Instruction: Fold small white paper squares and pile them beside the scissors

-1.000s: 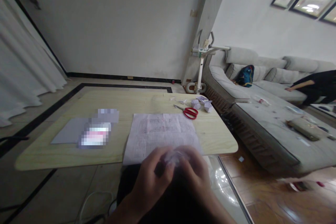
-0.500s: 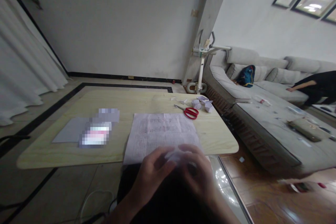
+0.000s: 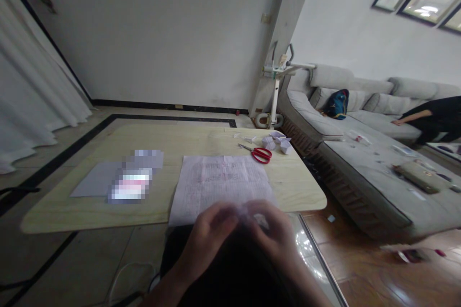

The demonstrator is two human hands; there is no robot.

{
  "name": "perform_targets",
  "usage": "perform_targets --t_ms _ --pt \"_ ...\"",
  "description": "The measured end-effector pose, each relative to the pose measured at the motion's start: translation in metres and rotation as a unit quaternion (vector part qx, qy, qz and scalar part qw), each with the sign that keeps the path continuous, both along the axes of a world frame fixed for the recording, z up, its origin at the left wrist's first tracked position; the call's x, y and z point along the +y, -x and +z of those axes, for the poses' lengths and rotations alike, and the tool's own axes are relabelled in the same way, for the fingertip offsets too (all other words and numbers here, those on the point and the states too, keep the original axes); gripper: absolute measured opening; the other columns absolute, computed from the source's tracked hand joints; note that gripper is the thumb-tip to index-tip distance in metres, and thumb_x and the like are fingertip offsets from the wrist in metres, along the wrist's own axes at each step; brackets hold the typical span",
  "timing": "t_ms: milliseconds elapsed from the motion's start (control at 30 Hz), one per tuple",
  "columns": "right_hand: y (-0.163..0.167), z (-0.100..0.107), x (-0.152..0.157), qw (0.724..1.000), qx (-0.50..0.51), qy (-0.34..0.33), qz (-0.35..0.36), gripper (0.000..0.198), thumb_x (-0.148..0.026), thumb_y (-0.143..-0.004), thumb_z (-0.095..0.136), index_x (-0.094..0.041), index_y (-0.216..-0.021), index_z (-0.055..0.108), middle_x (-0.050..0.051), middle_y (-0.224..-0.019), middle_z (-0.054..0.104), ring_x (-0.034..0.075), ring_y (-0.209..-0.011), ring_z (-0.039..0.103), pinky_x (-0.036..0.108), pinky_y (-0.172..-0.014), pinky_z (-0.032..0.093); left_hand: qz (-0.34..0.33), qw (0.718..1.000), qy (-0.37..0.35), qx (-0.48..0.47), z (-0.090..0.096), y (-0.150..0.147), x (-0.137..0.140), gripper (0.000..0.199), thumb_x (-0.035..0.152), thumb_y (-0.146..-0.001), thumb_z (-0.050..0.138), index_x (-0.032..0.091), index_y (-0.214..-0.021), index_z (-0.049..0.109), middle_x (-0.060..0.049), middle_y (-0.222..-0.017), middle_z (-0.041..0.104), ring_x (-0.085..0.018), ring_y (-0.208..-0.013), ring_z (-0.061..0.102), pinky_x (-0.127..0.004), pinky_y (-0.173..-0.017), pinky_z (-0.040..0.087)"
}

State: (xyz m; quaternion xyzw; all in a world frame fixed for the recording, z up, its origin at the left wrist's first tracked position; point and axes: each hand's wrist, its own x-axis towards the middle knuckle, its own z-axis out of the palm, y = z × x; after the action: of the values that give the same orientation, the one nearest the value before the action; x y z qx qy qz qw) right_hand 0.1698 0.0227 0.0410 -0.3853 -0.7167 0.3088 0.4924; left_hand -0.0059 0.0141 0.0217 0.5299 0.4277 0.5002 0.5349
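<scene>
Between my left hand (image 3: 215, 230) and my right hand (image 3: 271, 228), a small white piece of paper (image 3: 243, 210) is pinched at the fingertips. Both hands are closed on it, and the fingers cover most of it, so its shape is blurred. They hover over the near edge of a large printed sheet (image 3: 219, 177) lying on the table. Beyond the sheet to the right lie red-handled scissors (image 3: 260, 154), blades partly apart. Behind them sit several folded white paper pieces (image 3: 276, 142) and small paper scraps (image 3: 248, 139).
The light wooden table (image 3: 187, 144) has rounded corners. On its left lie white paper (image 3: 91, 181) and a pixelated bright object (image 3: 131, 184). A grey sofa (image 3: 363, 168) stands to the right, where another person's arm (image 3: 414, 117) shows. An exercise machine (image 3: 275, 91) stands behind the table.
My fingers have shifted around the white paper, and less of it shows now. My right hand has turned slightly. The things on the table have stayed put.
</scene>
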Motion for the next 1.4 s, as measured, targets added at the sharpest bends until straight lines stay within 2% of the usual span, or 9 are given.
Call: perform_targets --t_ms 133,400,633,800,1000,1300,1400 --pt "0.005 0.003 -0.004 0.998 0.041 0.055 0.005 0.007 -0.02 -0.085 0.064 -0.02 -0.087 0.07 0.003 -0.081 0.073 0.018 -0.076 0.069 0.026 -0.069 0.054 0.029 0.999 0.021 0.014 -0.001 -0.003 -0.001 0.009 0.029 -0.084 0.07 0.021 -0.084 0.069 0.001 -0.079 0.071 -0.015 -0.078 0.068 -0.02 -0.071 0.054" --pt "0.005 0.003 -0.004 0.993 0.052 0.109 -0.006 0.01 -0.027 -0.086 0.064 -0.019 -0.085 0.069 0.004 -0.08 0.073 0.018 -0.074 0.068 0.026 -0.068 0.053 0.039 0.999 0.026 0.009 0.003 -0.002 0.001 0.008 0.029 -0.083 0.07 0.021 -0.083 0.071 0.002 -0.075 0.07 -0.014 -0.074 0.066 -0.019 -0.068 0.053" --pt "0.005 -0.001 -0.002 0.999 -0.021 0.035 0.015 0.006 -0.018 -0.087 0.061 -0.018 -0.089 0.067 0.006 -0.088 0.071 0.019 -0.081 0.066 0.028 -0.074 0.052 0.045 0.999 0.007 0.017 0.004 -0.003 0.001 0.007 0.027 -0.081 0.071 0.021 -0.078 0.07 0.002 -0.075 0.071 -0.015 -0.076 0.068 -0.02 -0.072 0.054" --pt "0.006 -0.006 0.0 0.999 -0.025 0.033 0.006 0.006 -0.015 -0.087 0.061 -0.019 -0.087 0.065 0.004 -0.085 0.068 0.017 -0.078 0.063 0.027 -0.07 0.05 0.064 0.998 0.001 0.029 0.004 -0.003 0.004 0.006 0.026 -0.079 0.072 0.021 -0.076 0.072 0.002 -0.074 0.072 -0.015 -0.074 0.068 -0.02 -0.07 0.054" --pt "0.007 -0.009 0.003 0.999 -0.011 0.032 0.029 0.007 -0.014 -0.086 0.064 -0.019 -0.086 0.068 0.004 -0.087 0.069 0.017 -0.079 0.064 0.026 -0.07 0.05 0.078 0.995 0.036 0.045 0.003 -0.004 0.006 0.007 0.027 -0.075 0.074 0.021 -0.078 0.074 0.001 -0.072 0.075 -0.017 -0.07 0.07 -0.021 -0.066 0.056" --pt "0.008 -0.01 0.01 0.999 0.002 0.046 -0.001 0.007 -0.013 -0.083 0.065 -0.02 -0.083 0.069 0.003 -0.086 0.068 0.017 -0.079 0.062 0.027 -0.071 0.049 0.04 0.998 0.045 0.025 0.003 -0.002 0.007 0.018 0.027 -0.078 0.072 0.025 -0.094 0.08 0.0 -0.098 0.08 -0.022 -0.096 0.073 -0.027 -0.089 0.055" --pt "0.01 -0.009 0.009 0.999 0.001 0.049 -0.004 0.009 -0.013 -0.084 0.065 -0.02 -0.084 0.071 0.004 -0.09 0.068 0.018 -0.083 0.063 0.028 -0.074 0.05 0.025 0.998 0.058 -0.012 0.002 -0.003 0.01 0.019 0.027 -0.078 0.073 0.024 -0.095 0.08 -0.002 -0.099 0.08 -0.022 -0.097 0.073 -0.029 -0.091 0.055"
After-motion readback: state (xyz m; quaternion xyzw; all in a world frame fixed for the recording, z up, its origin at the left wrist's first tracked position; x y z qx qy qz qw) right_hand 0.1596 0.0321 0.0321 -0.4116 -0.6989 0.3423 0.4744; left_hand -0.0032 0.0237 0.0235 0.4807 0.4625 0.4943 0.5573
